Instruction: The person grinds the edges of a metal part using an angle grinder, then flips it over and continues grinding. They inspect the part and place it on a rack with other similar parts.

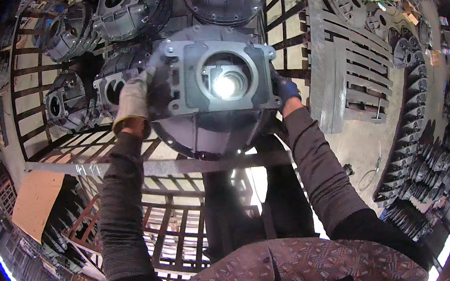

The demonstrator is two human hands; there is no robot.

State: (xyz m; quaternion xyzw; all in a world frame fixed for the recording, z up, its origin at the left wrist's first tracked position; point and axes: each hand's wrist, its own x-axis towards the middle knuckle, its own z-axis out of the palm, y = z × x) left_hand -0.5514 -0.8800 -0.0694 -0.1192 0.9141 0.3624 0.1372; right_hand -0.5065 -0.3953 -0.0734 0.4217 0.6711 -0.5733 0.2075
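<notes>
A large dark grey cast-metal housing [188, 80], with a square flange and a round bore, is held up in front of me between both hands. Bright light shows in the middle of its bore. Around its left edge closes my left hand [133, 100], in a pale work glove with a yellowish cuff. My right hand [288, 90], in a dark blue glove, grips the opposite side; its fingers are mostly hidden behind the casting. The part hangs over the near rail [169, 167] of a barred metal crate.
Similar housings [128, 18] stand in the crate beyond, with another housing [227, 0] at the far side and smaller ones at left. A slatted metal rack [365, 70] lies to the right, beside a curved row of dark castings [411, 126]. Cardboard [36, 200] sits at the left.
</notes>
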